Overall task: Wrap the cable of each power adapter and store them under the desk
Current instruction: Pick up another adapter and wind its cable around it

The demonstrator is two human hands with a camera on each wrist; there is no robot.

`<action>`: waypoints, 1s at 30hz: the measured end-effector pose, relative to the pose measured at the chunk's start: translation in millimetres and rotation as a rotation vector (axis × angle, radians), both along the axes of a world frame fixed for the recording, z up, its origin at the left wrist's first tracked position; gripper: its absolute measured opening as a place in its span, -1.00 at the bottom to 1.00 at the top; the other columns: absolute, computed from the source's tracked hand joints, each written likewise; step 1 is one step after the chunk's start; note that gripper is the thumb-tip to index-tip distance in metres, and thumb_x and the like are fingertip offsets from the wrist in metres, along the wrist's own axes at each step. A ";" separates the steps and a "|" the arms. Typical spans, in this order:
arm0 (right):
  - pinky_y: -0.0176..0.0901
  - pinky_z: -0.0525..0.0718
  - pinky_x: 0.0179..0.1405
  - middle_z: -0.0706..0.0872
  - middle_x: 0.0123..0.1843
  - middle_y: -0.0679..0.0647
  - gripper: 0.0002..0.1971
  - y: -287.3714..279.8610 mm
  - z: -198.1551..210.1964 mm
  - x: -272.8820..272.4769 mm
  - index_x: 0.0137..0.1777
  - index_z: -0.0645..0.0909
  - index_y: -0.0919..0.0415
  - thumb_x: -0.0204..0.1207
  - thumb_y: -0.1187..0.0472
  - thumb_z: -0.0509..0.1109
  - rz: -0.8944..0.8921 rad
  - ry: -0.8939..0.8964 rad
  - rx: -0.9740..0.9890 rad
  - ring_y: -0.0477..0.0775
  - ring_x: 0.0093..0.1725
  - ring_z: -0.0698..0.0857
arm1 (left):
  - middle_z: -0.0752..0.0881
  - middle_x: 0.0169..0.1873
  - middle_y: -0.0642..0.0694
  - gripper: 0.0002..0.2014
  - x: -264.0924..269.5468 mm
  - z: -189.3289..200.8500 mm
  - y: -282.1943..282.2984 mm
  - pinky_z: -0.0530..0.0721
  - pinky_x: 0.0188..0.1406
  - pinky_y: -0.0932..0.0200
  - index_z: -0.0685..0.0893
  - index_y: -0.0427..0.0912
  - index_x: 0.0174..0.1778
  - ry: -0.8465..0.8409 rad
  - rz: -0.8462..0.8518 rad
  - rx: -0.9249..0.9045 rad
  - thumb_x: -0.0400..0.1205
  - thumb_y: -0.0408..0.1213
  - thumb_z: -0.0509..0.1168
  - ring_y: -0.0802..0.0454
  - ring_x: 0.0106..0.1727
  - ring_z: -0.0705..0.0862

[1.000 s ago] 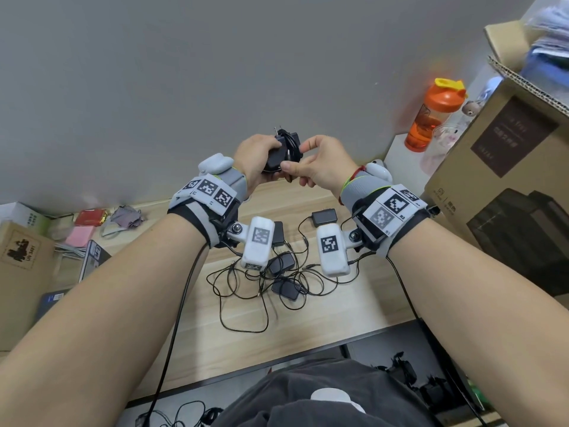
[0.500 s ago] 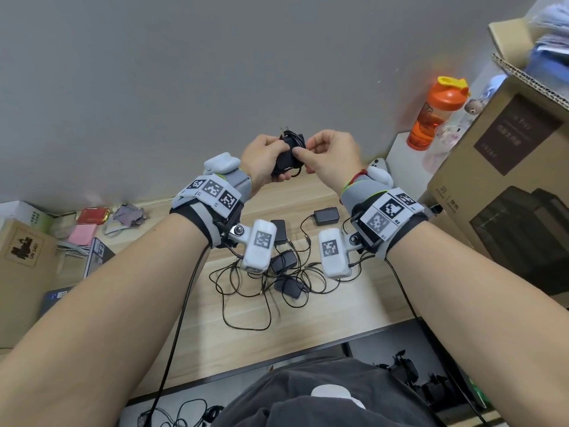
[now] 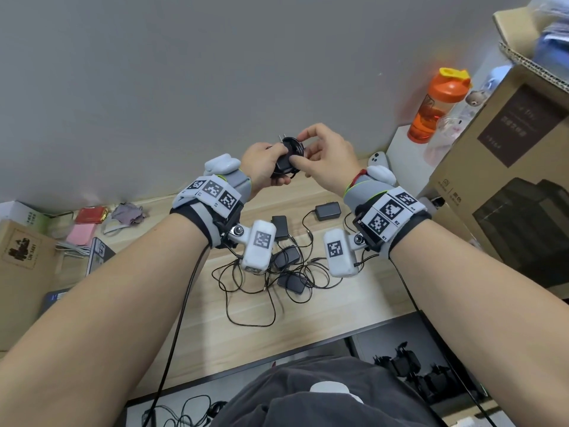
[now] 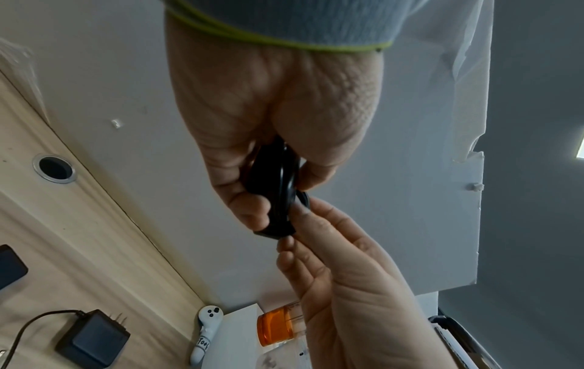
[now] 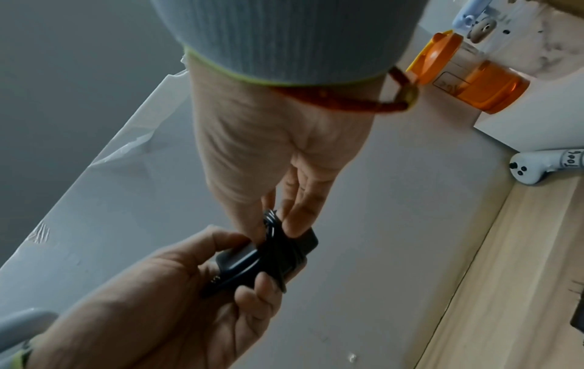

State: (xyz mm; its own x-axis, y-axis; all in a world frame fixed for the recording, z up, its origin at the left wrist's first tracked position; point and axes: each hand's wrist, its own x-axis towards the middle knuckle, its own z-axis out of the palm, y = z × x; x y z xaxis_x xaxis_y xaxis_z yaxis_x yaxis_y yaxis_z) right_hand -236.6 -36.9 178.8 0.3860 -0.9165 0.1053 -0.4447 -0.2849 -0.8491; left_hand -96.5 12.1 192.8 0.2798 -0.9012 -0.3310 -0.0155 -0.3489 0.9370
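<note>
The left hand [image 3: 261, 164] is holding a black power adapter [image 3: 284, 163] up in the air above the desk [image 3: 197, 328], in front of the grey wall. Its fingers [image 4: 249, 207] are curling round the adapter's body from one side while the thumb is pressing on the other, so the block is sitting clamped in the grip. The adapter's cable [image 5: 278, 249] is lying wound in several black loops around the body.

The right hand [image 3: 326, 158] is meeting it from the other side. Its fingers [image 5: 300, 212] are closing together with the thumb on the wound loops, pinching the cable against the adapter; the remaining fingers are hanging loosely curved and touching nothing.

Below the hands, on the pale wooden desk, four more adapters are lying with their cables unwound: one [image 3: 328, 210] apart toward the right, and three [image 3: 289, 257] close together in a tangle of thin black cords [image 3: 249, 303].

At the desk's right end an orange bottle [image 3: 437, 109] is standing on a white block, with a white controller [image 3: 377, 158] lying beside it and a large cardboard box [image 3: 492, 180] next to them. At the left end a smaller cardboard box [image 3: 21, 257], a pink pad [image 3: 80, 234] and a red packet [image 3: 90, 214] are lying near the wall. Under the desk's front edge, dark items and loose cords are showing on the floor, too dim to tell apart.
</note>
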 end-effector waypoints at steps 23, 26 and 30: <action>-0.20 0.75 0.10 0.76 -0.09 0.10 -0.85 15.2 -52.8 -36.3 -0.09 0.61 0.17 0.55 0.43 0.45 -0.106 -0.184 0.187 -0.09 -0.11 0.78 | 0.74 -0.31 -0.13 -0.54 -5.3 -74.8 -14.5 0.43 -0.72 0.34 0.73 -0.16 -0.11 0.114 -0.238 0.112 0.51 0.23 0.43 0.05 -0.58 0.54; 0.02 0.77 0.12 0.77 -0.14 0.09 -0.80 20.6 -67.3 -52.1 -0.15 0.55 0.01 0.56 0.33 0.46 -0.187 -0.116 0.200 -0.02 -0.12 0.79 | 0.79 -0.22 -0.17 -0.45 -16.8 -87.8 -11.2 0.47 -0.71 0.36 0.78 -0.22 -0.02 0.131 -0.340 0.142 0.39 0.23 0.50 0.05 -0.59 0.56; 0.29 0.76 0.01 0.81 -0.18 0.06 -0.89 28.2 -80.9 -71.6 -0.22 0.59 -0.17 0.48 0.03 0.45 -0.283 0.020 0.167 0.15 -0.11 0.82 | 0.81 -0.32 -0.12 -0.57 -35.9 -98.0 -4.0 0.51 -0.68 0.35 0.78 -0.26 0.09 0.072 -0.453 0.145 0.50 0.01 0.53 0.04 -0.62 0.58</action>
